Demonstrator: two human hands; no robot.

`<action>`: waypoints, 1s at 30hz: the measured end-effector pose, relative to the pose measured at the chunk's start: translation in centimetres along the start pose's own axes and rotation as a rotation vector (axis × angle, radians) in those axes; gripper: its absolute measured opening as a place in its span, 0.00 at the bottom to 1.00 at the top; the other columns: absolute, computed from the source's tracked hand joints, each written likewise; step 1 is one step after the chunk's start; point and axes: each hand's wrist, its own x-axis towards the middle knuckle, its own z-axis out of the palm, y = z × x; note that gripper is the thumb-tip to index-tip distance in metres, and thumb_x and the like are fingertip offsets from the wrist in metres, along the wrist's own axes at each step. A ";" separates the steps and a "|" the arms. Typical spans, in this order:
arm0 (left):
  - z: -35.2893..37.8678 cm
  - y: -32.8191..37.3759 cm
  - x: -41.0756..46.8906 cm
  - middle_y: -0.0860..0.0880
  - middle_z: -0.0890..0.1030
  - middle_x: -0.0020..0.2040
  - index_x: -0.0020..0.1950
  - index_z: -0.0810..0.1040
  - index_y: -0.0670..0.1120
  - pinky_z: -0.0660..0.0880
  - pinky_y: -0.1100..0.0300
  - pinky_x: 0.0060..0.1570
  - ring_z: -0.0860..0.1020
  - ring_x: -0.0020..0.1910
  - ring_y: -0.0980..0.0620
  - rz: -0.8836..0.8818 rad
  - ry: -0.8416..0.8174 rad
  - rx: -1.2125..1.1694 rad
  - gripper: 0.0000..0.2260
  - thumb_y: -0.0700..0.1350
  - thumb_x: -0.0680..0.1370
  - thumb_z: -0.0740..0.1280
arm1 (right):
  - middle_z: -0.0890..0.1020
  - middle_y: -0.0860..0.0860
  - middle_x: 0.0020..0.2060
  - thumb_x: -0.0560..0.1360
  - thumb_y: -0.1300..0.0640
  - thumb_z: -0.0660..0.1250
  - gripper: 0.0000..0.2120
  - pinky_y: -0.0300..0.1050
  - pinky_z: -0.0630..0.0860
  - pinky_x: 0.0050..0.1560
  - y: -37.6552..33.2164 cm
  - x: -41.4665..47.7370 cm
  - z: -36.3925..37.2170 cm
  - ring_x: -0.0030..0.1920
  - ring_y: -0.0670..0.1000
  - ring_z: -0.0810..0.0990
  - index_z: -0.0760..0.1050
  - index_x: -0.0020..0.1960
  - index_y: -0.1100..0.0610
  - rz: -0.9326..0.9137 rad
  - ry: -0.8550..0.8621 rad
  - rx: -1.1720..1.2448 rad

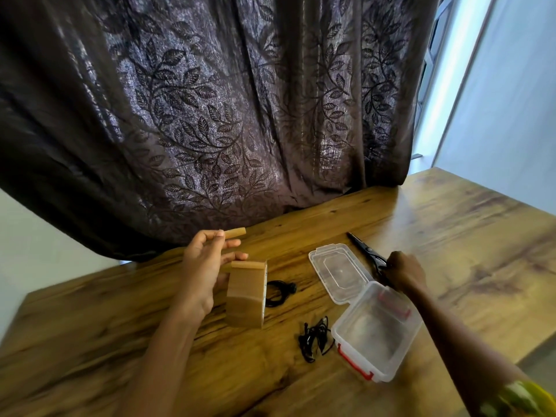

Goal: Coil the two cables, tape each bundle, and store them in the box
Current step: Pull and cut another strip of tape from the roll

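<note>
My left hand (204, 266) holds a brown tape roll (246, 294) upright above the table, and a short cut strip of tape (235, 233) sticks to its fingertips. Behind the roll lies a coiled black cable (279, 293). A second black cable (314, 338) lies in a loose tangle left of the clear plastic box (376, 335), which stands open with its lid (337, 270) hinged back. My right hand (404, 273) rests on the handles of the black scissors (365, 251) behind the box.
A dark leaf-patterned curtain (210, 115) hangs down onto the wooden table's (451, 221) far edge. The table's right edge runs close behind the box. The box has red latches (355, 364).
</note>
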 end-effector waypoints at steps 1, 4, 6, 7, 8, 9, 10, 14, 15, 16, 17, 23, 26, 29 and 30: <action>0.0 -0.1 0.0 0.45 0.82 0.49 0.48 0.72 0.49 0.77 0.60 0.26 0.81 0.40 0.49 -0.003 -0.001 0.004 0.05 0.47 0.80 0.58 | 0.80 0.61 0.40 0.69 0.57 0.70 0.10 0.44 0.70 0.34 -0.1 0.0 -0.1 0.37 0.58 0.77 0.78 0.45 0.63 0.010 -0.026 -0.017; 0.0 -0.4 0.0 0.46 0.82 0.49 0.48 0.73 0.48 0.76 0.60 0.24 0.81 0.39 0.49 -0.008 0.002 0.007 0.06 0.48 0.80 0.58 | 0.80 0.60 0.41 0.68 0.57 0.71 0.11 0.44 0.71 0.36 -0.5 -0.2 -0.9 0.41 0.59 0.79 0.78 0.46 0.63 0.046 -0.068 -0.053; 0.0 -0.6 0.0 0.46 0.82 0.49 0.48 0.74 0.47 0.75 0.60 0.24 0.81 0.39 0.49 -0.013 0.005 0.009 0.07 0.48 0.80 0.58 | 0.80 0.61 0.46 0.70 0.59 0.69 0.10 0.44 0.69 0.37 -1.4 -0.7 -1.6 0.44 0.59 0.79 0.77 0.48 0.63 0.022 -0.043 -0.060; 0.1 -0.6 0.0 0.47 0.82 0.49 0.48 0.74 0.47 0.76 0.60 0.25 0.81 0.39 0.50 -0.016 0.007 0.011 0.07 0.48 0.80 0.58 | 0.80 0.61 0.47 0.71 0.60 0.68 0.09 0.44 0.69 0.38 -2.3 -1.0 -1.9 0.45 0.59 0.78 0.77 0.50 0.62 -0.006 -0.018 -0.040; 0.2 -0.7 0.0 0.47 0.82 0.48 0.48 0.74 0.48 0.76 0.59 0.26 0.81 0.39 0.50 -0.023 0.012 0.012 0.07 0.48 0.80 0.58 | 0.80 0.60 0.47 0.73 0.59 0.67 0.09 0.43 0.68 0.38 -3.4 -1.6 -2.3 0.43 0.58 0.77 0.77 0.51 0.62 -0.039 0.005 0.006; 0.2 -0.7 0.0 0.47 0.82 0.48 0.47 0.74 0.48 0.76 0.58 0.28 0.81 0.39 0.50 -0.029 0.017 0.011 0.07 0.48 0.80 0.58 | 0.80 0.59 0.46 0.74 0.57 0.67 0.09 0.43 0.69 0.38 -4.6 -2.2 -2.6 0.41 0.57 0.76 0.78 0.52 0.61 -0.086 0.026 0.075; 0.4 -0.7 -0.1 0.48 0.82 0.48 0.47 0.74 0.48 0.77 0.57 0.30 0.81 0.39 0.50 -0.034 0.019 0.007 0.07 0.48 0.80 0.58 | 0.80 0.57 0.45 0.75 0.55 0.67 0.10 0.42 0.69 0.38 -5.9 -3.1 -2.8 0.41 0.53 0.75 0.78 0.52 0.60 -0.144 0.031 0.161; 0.6 -0.9 -0.3 0.49 0.82 0.48 0.47 0.73 0.48 0.76 0.54 0.38 0.81 0.41 0.50 -0.041 0.034 -0.009 0.08 0.49 0.80 0.58 | 0.81 0.45 0.40 0.73 0.49 0.68 0.08 0.29 0.69 0.34 -11.2 -9.5 -4.3 0.41 0.44 0.78 0.78 0.46 0.53 -0.348 -0.156 0.587; 0.6 -1.0 -0.4 0.49 0.82 0.48 0.46 0.73 0.49 0.76 0.53 0.39 0.81 0.41 0.51 -0.041 0.042 -0.013 0.08 0.49 0.80 0.58 | 0.80 0.45 0.38 0.73 0.47 0.67 0.09 0.29 0.71 0.34 -12.4 -11.4 -4.4 0.39 0.42 0.78 0.77 0.44 0.52 -0.388 -0.250 0.664; 0.6 -1.1 -0.4 0.49 0.81 0.48 0.45 0.73 0.49 0.76 0.53 0.40 0.81 0.41 0.51 -0.041 0.049 -0.019 0.08 0.49 0.80 0.57 | 0.81 0.46 0.38 0.71 0.44 0.67 0.11 0.32 0.74 0.36 -13.3 -13.1 -4.5 0.39 0.42 0.79 0.77 0.44 0.51 -0.422 -0.367 0.728; 0.6 -1.2 -0.4 0.49 0.81 0.48 0.45 0.73 0.49 0.76 0.53 0.39 0.80 0.41 0.51 -0.040 0.053 -0.027 0.08 0.49 0.80 0.57 | 0.82 0.47 0.40 0.69 0.41 0.67 0.15 0.36 0.78 0.41 -14.1 -14.4 -4.2 0.40 0.42 0.81 0.78 0.45 0.52 -0.451 -0.492 0.776; 0.0 -1.4 -0.4 0.49 0.81 0.48 0.45 0.72 0.50 0.75 0.56 0.35 0.80 0.43 0.52 -0.027 0.069 -0.062 0.08 0.49 0.80 0.57 | 0.85 0.57 0.46 0.69 0.61 0.73 0.11 0.48 0.80 0.51 -15.9 -16.5 -1.6 0.48 0.54 0.84 0.79 0.52 0.59 -0.524 -0.680 0.975; -0.3 -1.2 -0.3 0.49 0.80 0.52 0.45 0.73 0.50 0.75 0.49 0.46 0.80 0.49 0.51 -0.066 0.058 -0.064 0.07 0.49 0.80 0.58 | 0.85 0.51 0.43 0.70 0.64 0.72 0.10 0.39 0.79 0.46 -16.3 -15.8 -1.3 0.46 0.46 0.83 0.80 0.49 0.55 -0.578 -0.619 0.943; -0.7 -1.0 -0.2 0.50 0.76 0.55 0.45 0.73 0.48 0.74 0.44 0.56 0.77 0.56 0.49 -0.078 0.081 -0.056 0.07 0.48 0.80 0.59 | 0.84 0.48 0.46 0.71 0.65 0.70 0.12 0.34 0.77 0.47 -16.7 -13.7 -0.3 0.47 0.43 0.81 0.79 0.54 0.56 -0.675 -0.400 0.668; -0.8 -1.0 -0.2 0.51 0.76 0.53 0.47 0.73 0.48 0.74 0.45 0.57 0.76 0.57 0.50 -0.071 0.093 -0.046 0.06 0.48 0.79 0.59 | 0.84 0.50 0.47 0.72 0.65 0.69 0.13 0.36 0.78 0.47 -16.8 -12.8 0.1 0.48 0.45 0.81 0.79 0.55 0.57 -0.711 -0.292 0.548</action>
